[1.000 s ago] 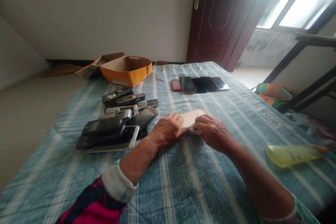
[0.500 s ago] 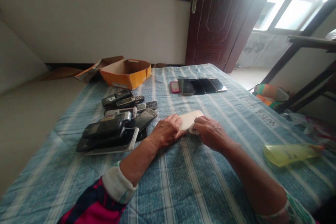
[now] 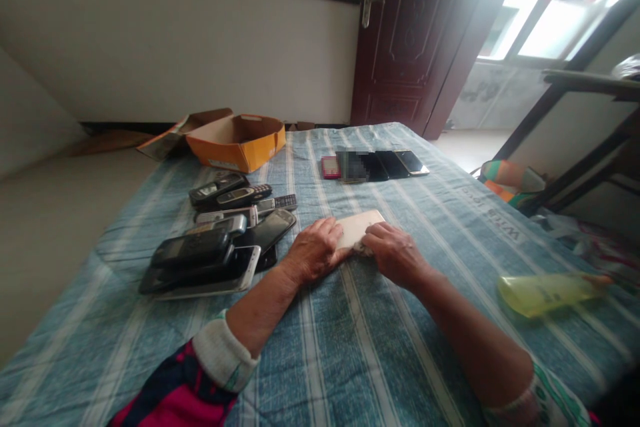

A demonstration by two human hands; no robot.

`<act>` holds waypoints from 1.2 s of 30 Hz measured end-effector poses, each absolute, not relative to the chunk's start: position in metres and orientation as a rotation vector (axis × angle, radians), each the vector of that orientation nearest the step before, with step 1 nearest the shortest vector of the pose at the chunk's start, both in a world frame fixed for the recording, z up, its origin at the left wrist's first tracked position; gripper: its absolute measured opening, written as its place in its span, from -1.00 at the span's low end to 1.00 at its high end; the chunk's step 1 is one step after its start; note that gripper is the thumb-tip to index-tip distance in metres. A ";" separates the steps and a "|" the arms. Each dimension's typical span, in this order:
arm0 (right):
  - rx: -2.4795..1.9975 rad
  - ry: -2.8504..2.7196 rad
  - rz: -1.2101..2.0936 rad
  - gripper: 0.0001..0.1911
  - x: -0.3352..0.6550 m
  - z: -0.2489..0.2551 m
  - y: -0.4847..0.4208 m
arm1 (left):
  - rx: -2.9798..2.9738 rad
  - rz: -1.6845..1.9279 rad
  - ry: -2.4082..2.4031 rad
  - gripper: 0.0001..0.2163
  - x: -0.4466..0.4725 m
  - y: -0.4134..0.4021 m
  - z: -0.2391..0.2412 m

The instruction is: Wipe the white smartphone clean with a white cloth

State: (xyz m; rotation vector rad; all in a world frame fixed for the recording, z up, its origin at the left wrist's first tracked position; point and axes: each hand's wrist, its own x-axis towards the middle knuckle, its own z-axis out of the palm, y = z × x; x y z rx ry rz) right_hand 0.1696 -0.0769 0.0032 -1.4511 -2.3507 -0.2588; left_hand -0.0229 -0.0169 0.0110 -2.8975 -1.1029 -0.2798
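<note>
A flat, pale cream phone (image 3: pixel 357 228) lies on the striped blue bedcover between my hands, its far right corner showing. My left hand (image 3: pixel 316 247) grips its left end, fingers on top and thumb along the near side. My right hand (image 3: pixel 393 248) is closed over the phone's right part, pressing a crumpled whitish cloth (image 3: pixel 363 249) against the near edge. Most of the cloth is hidden under the fingers. Left of my left forearm sits a pile of old phones (image 3: pixel 193 250), keypad and touchscreen models overlapping.
An open orange cardboard box (image 3: pixel 245 150) stands at the far left edge. Several dark phones (image 3: pixel 387 165) lie in a row at the back, beside a small pink-red item (image 3: pixel 330 167). A yellow translucent bottle (image 3: pixel 545 292) lies on its side at right.
The view has shifted slightly, so everything sits a little further left. My right hand has moved very slightly along the phone; my left hand keeps its hold.
</note>
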 end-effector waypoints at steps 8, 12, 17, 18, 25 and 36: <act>-1.385 -2.385 -0.287 -0.79 0.162 0.001 -0.074 | -2.903 -0.245 -1.171 -0.65 -0.024 -0.016 0.014; -1.370 -2.384 -0.299 -0.80 0.158 -0.001 -0.073 | -2.967 -0.258 -1.144 -0.65 -0.028 -0.013 0.016; -1.347 -2.392 -0.290 -0.82 0.152 -0.002 -0.072 | -3.061 -0.306 -1.088 -0.69 -0.036 -0.005 0.016; -1.341 -2.398 -0.295 -0.83 0.150 -0.002 -0.072 | -3.083 -0.304 -1.079 -0.70 -0.037 -0.004 0.017; -1.279 -2.439 -0.385 -0.87 0.135 -0.005 -0.070 | -3.211 -0.370 -1.104 -0.62 -0.045 0.000 0.024; -1.268 -2.409 -0.370 -0.84 0.129 -0.007 -0.072 | -3.288 -0.368 -1.147 -0.52 -0.048 0.003 0.020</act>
